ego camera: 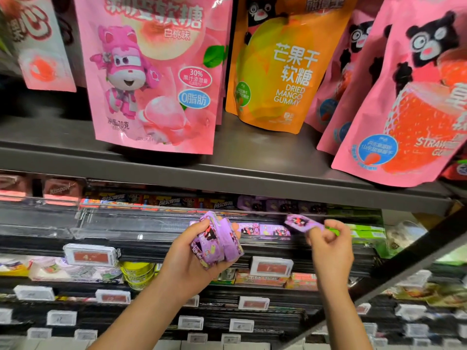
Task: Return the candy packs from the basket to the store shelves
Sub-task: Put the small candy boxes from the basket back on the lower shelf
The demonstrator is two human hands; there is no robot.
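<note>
While both arms reach up toward the shelving, the left hand (194,251) grips a small stack of purple candy packs (217,242), fingers curled over the top and thumb behind, the stack tilted and held just in front of the shelf edge. Right hand (328,246) sits beside it, a little apart, pinching a single purple pack (302,222) between thumb and forefinger; remaining fingers curled in. That pack is tilted, its far end pointing up-left toward the shelf row.

Between the two hands, directly behind them: a row of matching purple packs (267,229) lying flat on the middle shelf (151,226), behind a clear plastic front rail. Single pack hovers just above the right end of that row; contact cannot be told. More purple packs (255,203) farther back on the same shelf, partly blurred. Green packs (364,229) just right of the right hand.

Below the hands: price tags (271,267) clipped to the shelf fronts, and a yellow tin (137,274) lower left.

Above: upper shelf (227,170) carrying large standing pouches — pink peach gummy pouch (154,72) left, orange mango gummy pouch (275,64) centre, pink strawberry gummy pouches (409,97) right.
</note>
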